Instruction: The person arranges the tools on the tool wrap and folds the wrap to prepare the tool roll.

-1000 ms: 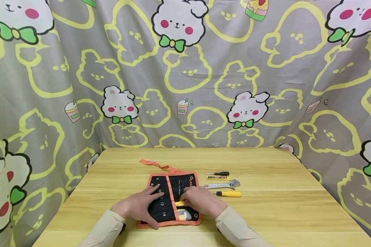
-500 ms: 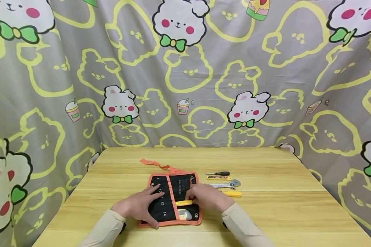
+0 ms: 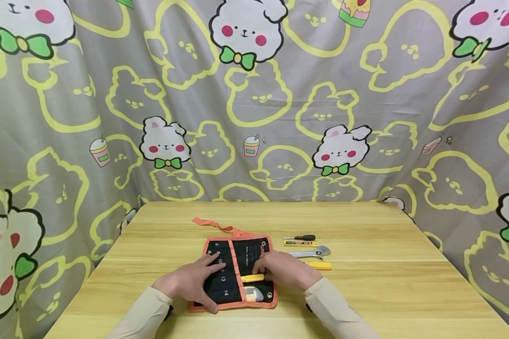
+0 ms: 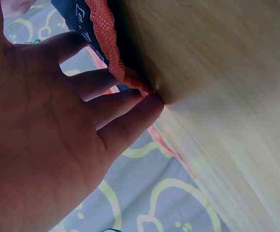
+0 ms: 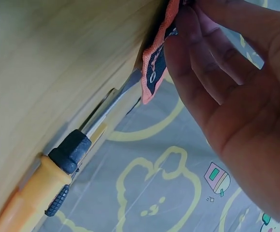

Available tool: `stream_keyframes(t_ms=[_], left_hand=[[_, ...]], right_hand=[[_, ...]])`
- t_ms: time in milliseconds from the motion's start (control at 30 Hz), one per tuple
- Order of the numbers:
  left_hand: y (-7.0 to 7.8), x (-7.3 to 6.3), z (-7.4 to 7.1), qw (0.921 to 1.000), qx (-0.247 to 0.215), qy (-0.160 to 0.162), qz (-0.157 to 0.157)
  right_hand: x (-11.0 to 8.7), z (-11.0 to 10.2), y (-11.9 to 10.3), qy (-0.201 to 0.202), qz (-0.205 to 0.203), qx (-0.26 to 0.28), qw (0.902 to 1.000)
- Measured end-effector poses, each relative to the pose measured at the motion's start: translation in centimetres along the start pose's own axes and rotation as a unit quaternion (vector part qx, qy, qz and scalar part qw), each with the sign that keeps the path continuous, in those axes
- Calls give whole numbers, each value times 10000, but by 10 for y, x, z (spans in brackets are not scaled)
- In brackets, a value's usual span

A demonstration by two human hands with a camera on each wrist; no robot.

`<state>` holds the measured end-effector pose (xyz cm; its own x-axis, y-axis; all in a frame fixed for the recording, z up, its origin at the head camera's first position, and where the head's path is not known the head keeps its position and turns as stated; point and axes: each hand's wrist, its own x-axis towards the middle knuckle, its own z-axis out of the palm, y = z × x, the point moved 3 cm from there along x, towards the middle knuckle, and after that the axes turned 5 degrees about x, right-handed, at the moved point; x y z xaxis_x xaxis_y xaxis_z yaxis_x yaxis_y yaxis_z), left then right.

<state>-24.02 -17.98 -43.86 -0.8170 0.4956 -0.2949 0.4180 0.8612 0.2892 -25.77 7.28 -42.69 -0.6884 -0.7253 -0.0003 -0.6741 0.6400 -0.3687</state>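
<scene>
Black fabric tool pouch with orange trim (image 3: 231,285), under left hand (image 3: 186,281) | left: fingers spread, gripping nothing | right hand (image 3: 283,270): fingers bent, hold hidden | yellow plastic handle (image 3: 251,278), at right fingertips | may snag if pushed askew; pouch may slide if left lifts

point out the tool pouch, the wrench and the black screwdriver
Tool pouch (image 3: 234,261): head view, on its orange middle strip.
Wrench (image 3: 308,254): head view, on its handle.
Black screwdriver (image 3: 305,238): head view, on its handle.
</scene>
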Motion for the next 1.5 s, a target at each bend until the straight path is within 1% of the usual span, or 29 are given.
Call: stream_keyframes(t_ms=[367, 700, 900, 1233, 1500], left_hand=[[1, -1, 0, 10000, -10, 3, -18], [2, 0, -1, 9999, 57, -12, -111], [1, 1, 0, 9999, 112, 16, -82], [0, 2, -1, 9999, 105, 18, 15], [0, 1, 0, 10000, 37, -5, 33]], right_hand=[[1, 5, 2, 32, -6, -102, 9999], [3, 7, -2, 23, -95, -105, 9999], [5, 10, -5, -63, -152, -23, 9999], [8, 11, -6, -32, -238, -88, 9997], [10, 13, -7, 21, -291, -111, 9995]])
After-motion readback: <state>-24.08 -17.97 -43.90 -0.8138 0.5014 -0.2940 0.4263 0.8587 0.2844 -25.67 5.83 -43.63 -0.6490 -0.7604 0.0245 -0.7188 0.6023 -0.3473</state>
